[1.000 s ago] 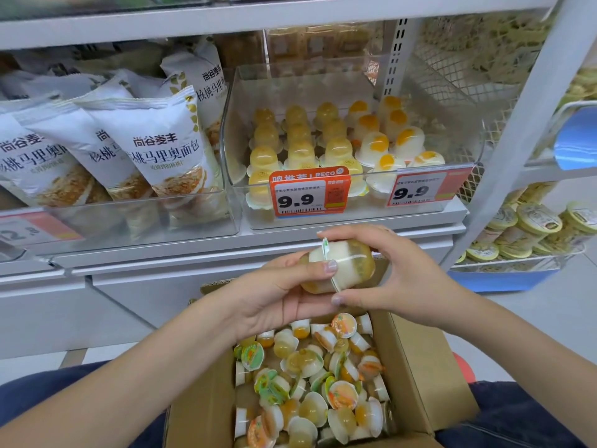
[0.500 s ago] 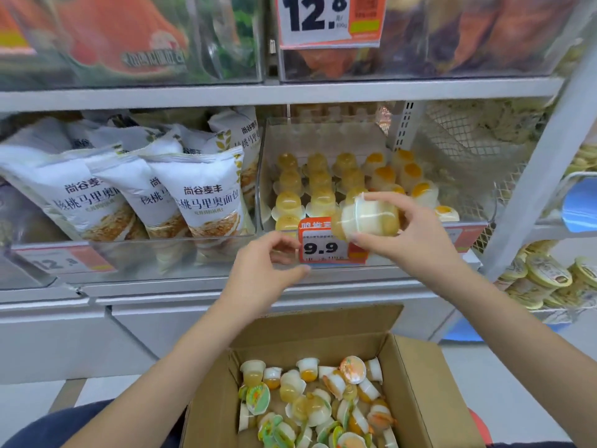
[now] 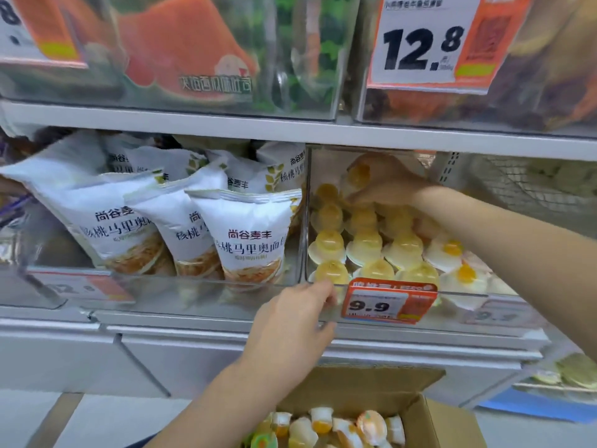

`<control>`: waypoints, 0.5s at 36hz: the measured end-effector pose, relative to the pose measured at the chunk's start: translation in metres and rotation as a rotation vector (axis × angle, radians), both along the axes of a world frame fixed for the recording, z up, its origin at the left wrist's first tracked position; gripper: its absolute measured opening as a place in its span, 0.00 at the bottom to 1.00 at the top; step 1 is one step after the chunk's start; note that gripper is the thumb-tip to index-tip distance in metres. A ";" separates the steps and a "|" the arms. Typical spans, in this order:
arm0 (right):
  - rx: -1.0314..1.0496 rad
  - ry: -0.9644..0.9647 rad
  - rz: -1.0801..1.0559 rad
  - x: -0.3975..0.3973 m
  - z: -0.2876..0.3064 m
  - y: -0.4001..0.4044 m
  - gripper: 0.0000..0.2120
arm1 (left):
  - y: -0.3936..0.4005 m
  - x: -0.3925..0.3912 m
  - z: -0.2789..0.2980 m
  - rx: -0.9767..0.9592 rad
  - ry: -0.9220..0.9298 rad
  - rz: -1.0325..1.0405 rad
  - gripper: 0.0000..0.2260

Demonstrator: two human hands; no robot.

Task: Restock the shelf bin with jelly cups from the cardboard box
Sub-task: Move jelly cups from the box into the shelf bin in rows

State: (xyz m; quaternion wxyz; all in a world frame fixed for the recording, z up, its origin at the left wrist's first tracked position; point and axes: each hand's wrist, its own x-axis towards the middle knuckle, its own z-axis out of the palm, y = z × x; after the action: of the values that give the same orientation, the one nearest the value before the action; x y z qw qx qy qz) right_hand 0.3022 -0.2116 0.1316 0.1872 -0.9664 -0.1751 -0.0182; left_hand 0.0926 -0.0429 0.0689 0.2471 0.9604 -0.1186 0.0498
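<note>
Inside shelf bin (image 3: 323,299), right hand (image 3: 384,185) holding jelly cup (image 3: 357,176), left hand (image 3: 290,321) on rim

1. My right hand (image 3: 386,184) is blurred deep in the shelf bin (image 3: 458,294); its fingers wrap the jelly cup (image 3: 355,176), hiding most of it.
2. My right forearm covers the rear right rows of cups.
3. The price tag (image 3: 389,302) hides the cups behind it, and its small print is unreadable.
4. The cardboard box (image 3: 433,415) is cut off by the bottom edge.
5. My left hand (image 3: 290,331) has its fingertips at the bin's front; whether they hook over it is unclear.
</note>
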 end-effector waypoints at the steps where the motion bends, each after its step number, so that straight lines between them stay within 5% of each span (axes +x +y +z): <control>1: -0.041 0.018 0.032 0.004 0.000 0.001 0.29 | 0.001 0.002 0.001 -0.006 -0.003 0.004 0.06; 5: -0.126 0.090 0.093 0.017 -0.001 0.004 0.24 | 0.000 0.008 0.004 -0.056 0.015 0.035 0.03; 18: -0.151 0.152 0.163 0.033 -0.013 0.007 0.35 | -0.010 0.011 0.006 -0.088 0.055 0.072 0.12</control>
State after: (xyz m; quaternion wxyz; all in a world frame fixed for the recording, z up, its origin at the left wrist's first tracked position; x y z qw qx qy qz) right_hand 0.3355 -0.2044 0.1184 0.1276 -0.9589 -0.2393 0.0836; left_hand 0.1033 -0.0531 0.0747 0.2901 0.9533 -0.0747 0.0376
